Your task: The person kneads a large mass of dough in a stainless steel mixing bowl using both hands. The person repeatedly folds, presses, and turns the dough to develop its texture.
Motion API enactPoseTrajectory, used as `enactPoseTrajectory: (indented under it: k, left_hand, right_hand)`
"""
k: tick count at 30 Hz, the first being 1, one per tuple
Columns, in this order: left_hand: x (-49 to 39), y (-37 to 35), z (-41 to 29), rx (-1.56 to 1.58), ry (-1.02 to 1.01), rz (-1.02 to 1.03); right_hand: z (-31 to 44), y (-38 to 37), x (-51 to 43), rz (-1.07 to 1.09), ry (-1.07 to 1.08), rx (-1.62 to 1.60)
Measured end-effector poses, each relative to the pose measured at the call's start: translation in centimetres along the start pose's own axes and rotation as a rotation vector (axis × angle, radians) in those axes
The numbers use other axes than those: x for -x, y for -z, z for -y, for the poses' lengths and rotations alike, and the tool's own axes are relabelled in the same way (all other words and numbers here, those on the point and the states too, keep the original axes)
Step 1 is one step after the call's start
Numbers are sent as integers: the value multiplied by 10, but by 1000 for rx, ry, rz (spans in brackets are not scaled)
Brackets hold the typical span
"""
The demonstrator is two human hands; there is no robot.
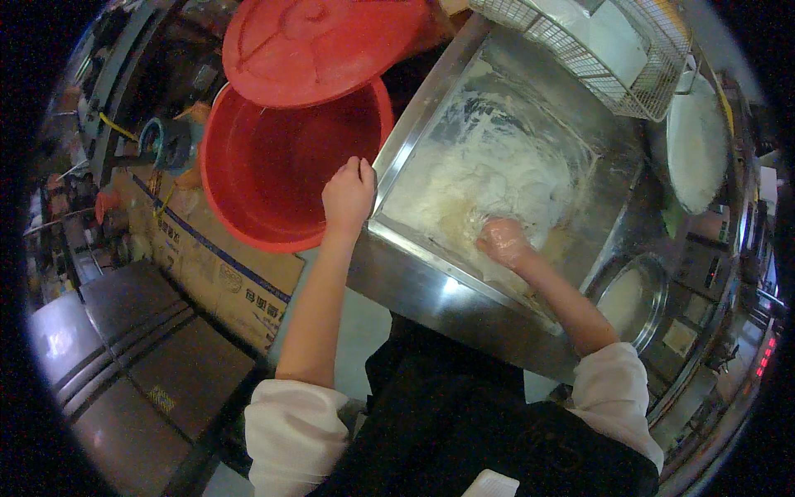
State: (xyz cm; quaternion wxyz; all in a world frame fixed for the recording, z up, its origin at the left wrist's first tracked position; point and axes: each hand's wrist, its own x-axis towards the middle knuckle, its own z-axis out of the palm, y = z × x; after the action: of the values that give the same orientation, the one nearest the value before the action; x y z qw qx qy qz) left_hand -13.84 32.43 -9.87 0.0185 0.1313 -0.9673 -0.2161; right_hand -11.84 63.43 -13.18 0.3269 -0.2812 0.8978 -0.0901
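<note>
My right hand (506, 241) is down in a deep stainless steel tray (410, 245), at the near part of a bed of white, flour-like powder (490, 174). A shiny, clear film, like a thin plastic glove, covers this hand. Its fingers curl down into the powder, so what they hold is hidden. At the tray's left rim, beside a red plastic tub (248, 205), is my left hand (349, 194) with bent fingers. Its fingertips are out of sight, and whether it grips the rim I cannot tell. Dark bare metal shows through the powder towards the back.
A red lid (329, 50) leans over the tub's far side. One wire basket (627, 81) sits across the tray's back right corner. Round metal bowls of white powder, one near (627, 301) and one far (699, 149), stand at right. A cardboard box (217, 267) lies at left.
</note>
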Motion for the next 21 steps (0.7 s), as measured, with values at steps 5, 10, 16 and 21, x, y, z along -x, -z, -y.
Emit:
enactPoseTrajectory:
  k: [5, 10, 16, 21]
  left_hand:
    - [0, 0, 0, 10, 31, 14]
    - [0, -1, 1, 1, 29, 14]
    - [2, -2, 2, 44, 8, -34]
    - [1, 0, 1, 37, 8, -11]
  right_hand:
    - [-7, -4, 9, -258, -182, -116]
    - [5, -6, 10, -254, -160, -93]
    - [18, 26, -7, -307, -118, -254]
    - [-35, 47, -42, -568, -474, -790]
